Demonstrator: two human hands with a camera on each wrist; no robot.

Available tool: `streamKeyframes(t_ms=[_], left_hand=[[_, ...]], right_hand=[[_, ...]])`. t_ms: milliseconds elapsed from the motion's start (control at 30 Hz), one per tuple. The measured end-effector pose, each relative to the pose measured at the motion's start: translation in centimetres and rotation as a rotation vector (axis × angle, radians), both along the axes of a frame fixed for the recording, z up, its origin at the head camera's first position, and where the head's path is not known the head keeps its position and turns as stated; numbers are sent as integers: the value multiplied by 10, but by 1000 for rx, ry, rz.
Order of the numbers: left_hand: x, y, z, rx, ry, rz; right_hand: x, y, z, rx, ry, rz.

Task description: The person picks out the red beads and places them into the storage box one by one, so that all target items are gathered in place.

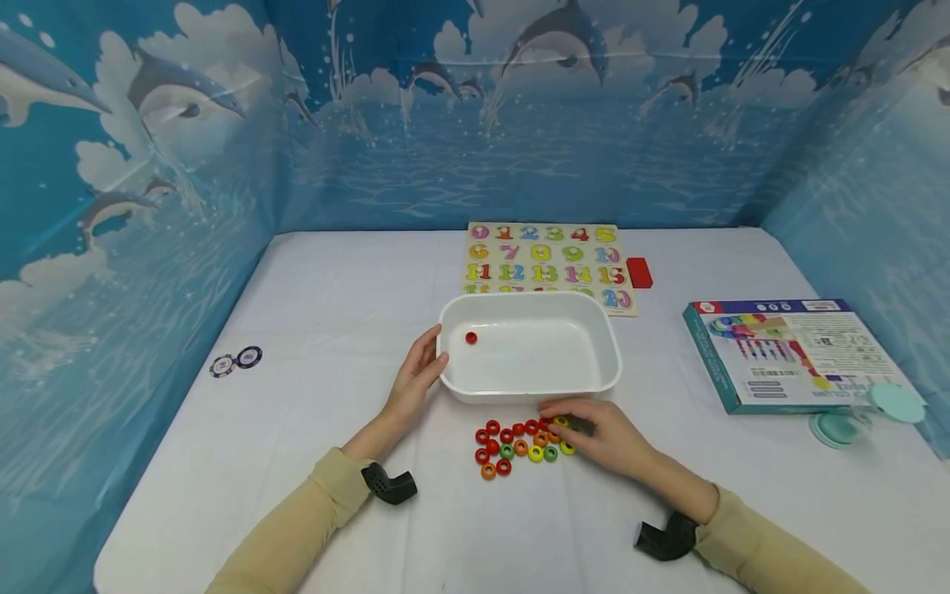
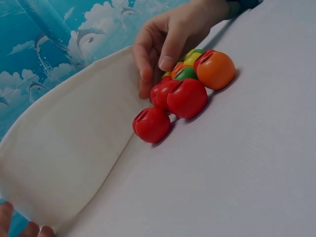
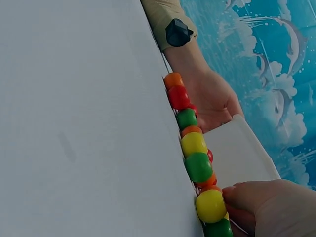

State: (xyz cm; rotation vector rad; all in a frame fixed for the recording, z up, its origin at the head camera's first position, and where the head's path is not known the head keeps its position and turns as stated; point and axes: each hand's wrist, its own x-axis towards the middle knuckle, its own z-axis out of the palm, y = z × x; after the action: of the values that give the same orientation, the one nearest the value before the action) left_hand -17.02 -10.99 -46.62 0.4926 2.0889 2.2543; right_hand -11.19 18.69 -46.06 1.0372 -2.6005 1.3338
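A white plastic tray (image 1: 534, 355) has one red bead (image 1: 471, 338) lying in its left part. My left hand (image 1: 411, 381) grips the tray's left end, thumb by the rim and fingers along the outside wall. Several red, orange, yellow and green wooden beads (image 1: 521, 448) lie grouped on the table in front of the tray. Over the right end of that group, my right hand (image 1: 604, 433) reaches in with bent fingers. Its fingertips are beside a red bead (image 1: 544, 423); whether they pinch it is hidden. In the left wrist view its thumb (image 2: 170, 54) stands apart from its fingers.
Behind the tray lies a number puzzle board (image 1: 549, 257), partly covered by it, with a red block (image 1: 639, 273) alongside. At right are a flat toy box (image 1: 801, 355) and mint-lidded jars (image 1: 839, 430). Two round chips (image 1: 236, 361) lie at left.
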Motion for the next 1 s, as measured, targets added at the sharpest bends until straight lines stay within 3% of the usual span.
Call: streamKeyframes(t_ms=[233,433,633,800,1000], left_hand=[[2,-1,5,10,-52,-28],[12,2,26,-14,-97,-26],[13,2,26,-15,-91,-22],[13,2,27,-11,-84,-27],[13,3,27,-15,-85,-27]], right_hand=[[3,-6,3,30,-42,-74],[3,-5,1,19,-83,-64],[3,-4,1,17,-89,-50],[3,-4,1,10,-67,-52],[3,-3,4,25,31,-77]])
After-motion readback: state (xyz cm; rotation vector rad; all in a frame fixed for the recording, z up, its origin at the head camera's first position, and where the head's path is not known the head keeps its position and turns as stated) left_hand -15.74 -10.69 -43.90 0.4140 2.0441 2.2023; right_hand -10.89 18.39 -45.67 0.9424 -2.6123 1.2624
